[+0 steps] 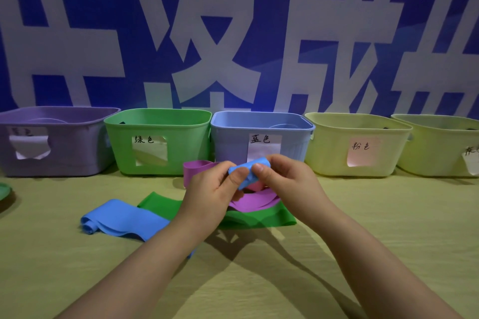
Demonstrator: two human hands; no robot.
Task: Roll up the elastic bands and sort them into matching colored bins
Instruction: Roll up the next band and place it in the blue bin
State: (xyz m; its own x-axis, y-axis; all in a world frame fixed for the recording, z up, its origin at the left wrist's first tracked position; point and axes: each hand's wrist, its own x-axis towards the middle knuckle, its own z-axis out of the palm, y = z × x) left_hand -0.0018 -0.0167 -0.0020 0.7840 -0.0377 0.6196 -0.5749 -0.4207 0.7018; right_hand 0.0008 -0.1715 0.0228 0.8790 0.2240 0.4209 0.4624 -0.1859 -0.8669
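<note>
Blue elastic band (248, 172), rolled up, is being held above the desk (363, 215), in front of the blue bin (230, 142). The left hand (210, 197) and right hand (287, 181) are both pinching it with curled fingers (234, 176). I am counting five bins: purple bin (64, 163), green bin (181, 142), the blue one and two yellow bins (329, 147), the far one cut off. A flat blue band (124, 220), green band (259, 217) and purple bands (255, 201) are lying overlapped, partly hidden by the hands.

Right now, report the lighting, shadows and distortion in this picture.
Head view: dim, blue-tinted light; the left hand and right hand, holding the blue roll, cast dark shadows toward the camera on the table; wide-angle bowing tilts the purple bin and far-right bin.
</note>
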